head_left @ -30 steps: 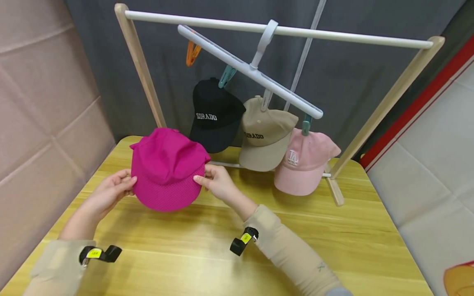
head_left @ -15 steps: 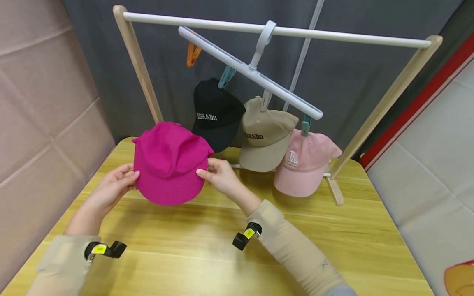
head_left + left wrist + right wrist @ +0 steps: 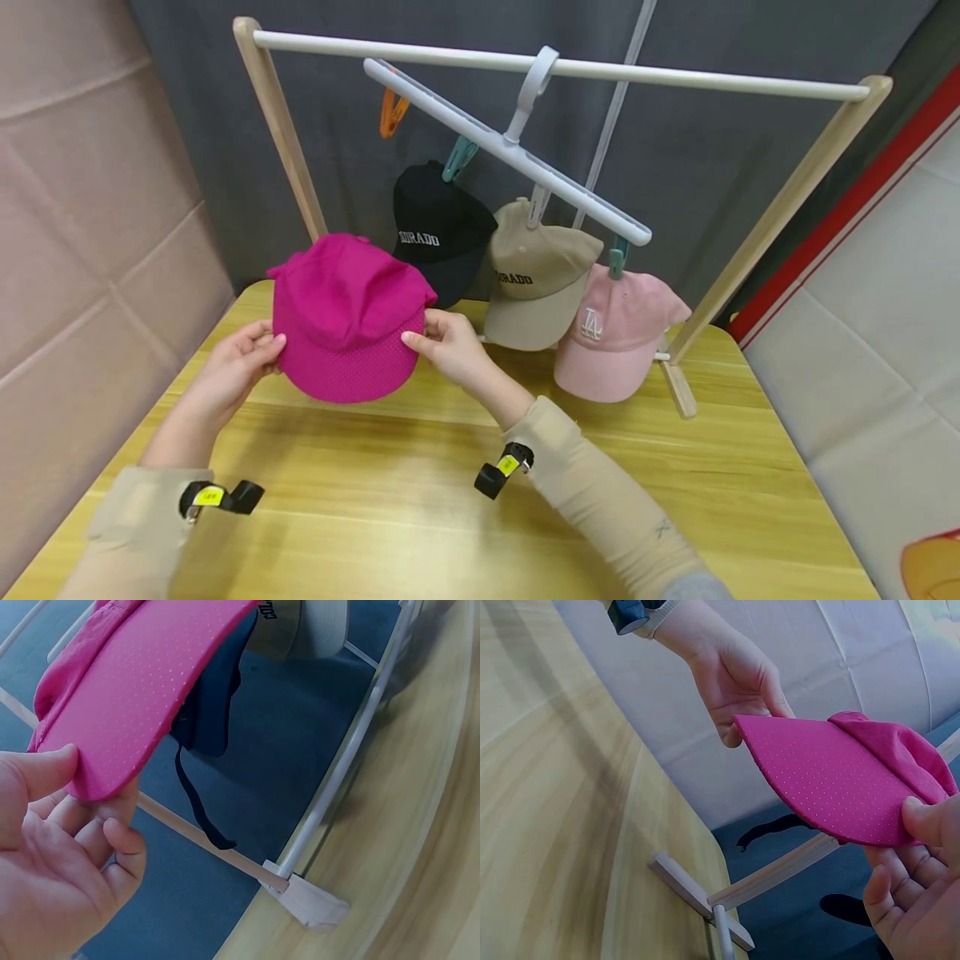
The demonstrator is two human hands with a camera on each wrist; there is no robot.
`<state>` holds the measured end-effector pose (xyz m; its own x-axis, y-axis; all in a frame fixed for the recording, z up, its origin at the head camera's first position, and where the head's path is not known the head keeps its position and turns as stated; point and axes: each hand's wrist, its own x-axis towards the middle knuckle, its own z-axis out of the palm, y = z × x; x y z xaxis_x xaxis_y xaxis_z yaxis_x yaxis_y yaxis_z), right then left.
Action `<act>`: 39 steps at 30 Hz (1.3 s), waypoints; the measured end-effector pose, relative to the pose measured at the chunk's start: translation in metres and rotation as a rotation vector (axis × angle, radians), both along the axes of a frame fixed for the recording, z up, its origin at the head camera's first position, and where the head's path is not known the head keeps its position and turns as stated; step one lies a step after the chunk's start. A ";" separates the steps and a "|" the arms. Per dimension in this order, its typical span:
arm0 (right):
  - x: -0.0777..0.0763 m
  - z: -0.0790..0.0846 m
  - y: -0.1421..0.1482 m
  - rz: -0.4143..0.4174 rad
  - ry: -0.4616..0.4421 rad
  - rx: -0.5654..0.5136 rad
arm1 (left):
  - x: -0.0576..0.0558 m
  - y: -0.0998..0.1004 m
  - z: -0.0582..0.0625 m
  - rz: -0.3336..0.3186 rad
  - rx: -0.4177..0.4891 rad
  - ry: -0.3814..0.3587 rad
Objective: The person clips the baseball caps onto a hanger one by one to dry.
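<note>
A magenta cap (image 3: 347,321) is held above the table, its dotted brim towards me. My left hand (image 3: 238,367) pinches the brim's left end, thumb on top; the left wrist view shows the fingers (image 3: 97,832) curled beneath. At the other end, my right hand (image 3: 453,348) pinches the brim between thumb and fingers. Behind hang a black cap (image 3: 441,233), a beige cap (image 3: 540,275) and a light pink cap (image 3: 621,333), each clipped to a white hanger (image 3: 506,150). An orange clip (image 3: 392,112) near the hanger's left end holds nothing.
The hanger hooks over the white rail (image 3: 697,77) of a wooden-legged rack, whose right post (image 3: 780,217) stands on the yellow wood-grain table (image 3: 420,500). A dark curtain (image 3: 750,33) hangs behind; pale padded walls (image 3: 97,208) flank both sides.
Both hands have raised the magenta cap a little and shifted it slightly right, towards the rack. Their grip on the brim looks the same, and the hanging caps stay put.
</note>
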<state>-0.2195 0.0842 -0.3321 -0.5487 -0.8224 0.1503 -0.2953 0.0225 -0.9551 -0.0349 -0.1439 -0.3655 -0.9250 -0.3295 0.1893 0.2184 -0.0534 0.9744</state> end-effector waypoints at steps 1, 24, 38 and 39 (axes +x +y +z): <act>-0.001 0.001 0.000 -0.003 0.001 0.000 | -0.001 0.001 0.001 0.008 0.005 0.003; -0.011 0.031 -0.005 0.008 0.058 -0.008 | -0.018 0.009 0.021 0.071 0.096 0.054; -0.020 0.039 -0.006 -0.025 0.083 0.004 | -0.028 0.013 0.027 0.082 0.084 0.038; -0.020 0.040 -0.006 -0.024 0.080 0.002 | -0.028 0.013 0.028 0.081 0.086 0.040</act>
<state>-0.2398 0.0778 -0.2922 -0.5545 -0.8096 0.1925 -0.3702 0.0328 -0.9284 -0.0633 -0.1304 -0.3376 -0.8867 -0.4198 0.1935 0.2643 -0.1169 0.9573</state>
